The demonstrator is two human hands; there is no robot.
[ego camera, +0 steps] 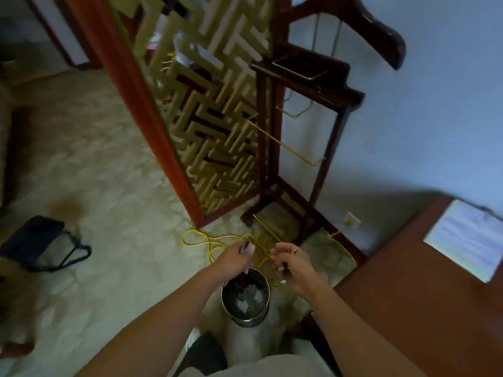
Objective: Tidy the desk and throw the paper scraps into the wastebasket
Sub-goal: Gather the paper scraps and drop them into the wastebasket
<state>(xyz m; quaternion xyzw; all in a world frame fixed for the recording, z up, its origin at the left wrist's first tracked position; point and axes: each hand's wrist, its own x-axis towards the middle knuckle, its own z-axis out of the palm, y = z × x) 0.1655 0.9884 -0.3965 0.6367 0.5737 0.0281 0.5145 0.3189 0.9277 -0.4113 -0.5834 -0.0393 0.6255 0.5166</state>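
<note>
The pale patterned carpet covers the floor in front of me, and a light blue wall stands on the right. Between them a tall lattice screen in a red-brown frame leans across the view. Just beside it, against the wall, is a dark wooden clothes stand with thin brass rails.

At my right is the corner of the brown desk, and a white sheet lies on its far part. On the carpet at my left, well apart from me, sits a black bag with its straps loose.

The wastebasket is round and metal. It stands on the carpet directly below my hands, near the desk corner. Several pale paper scraps lie inside it already. Behind it a yellow cable curls over the carpet toward the foot of the stand.

My left hand is above the far rim of the basket and pinches a small bunch of scraps between the thumb and the fingers. My right hand is just beside it, a little to the right of the basket, with the fingers half curled. It is blurred, so I cannot tell if it holds something.
</note>
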